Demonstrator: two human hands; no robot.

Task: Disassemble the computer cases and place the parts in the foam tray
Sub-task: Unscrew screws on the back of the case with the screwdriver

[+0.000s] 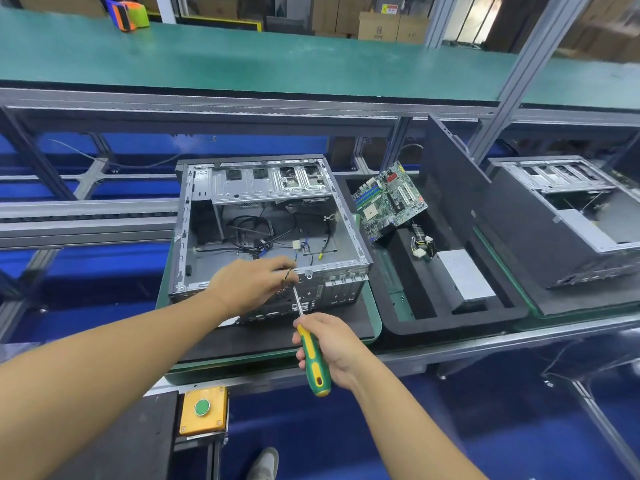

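An open grey computer case (346,233) lies on a green-edged pallet in front of me, loose cables inside. My left hand (249,285) is at the case's near rear wall, its fingers curled round something small with thin wires. My right hand (334,344) grips a green and yellow screwdriver (313,362); its shaft points up at the rear panel by the left fingers. To the right the black foam tray (398,323) holds a green motherboard (389,200), a grey power supply (464,278) and a cable bundle (420,242).
A dark side panel (450,188) leans upright between the tray and a second open case (568,216) at the right. A yellow box with a green button (202,408) sits below the conveyor edge. A green shelf (242,57) runs above.
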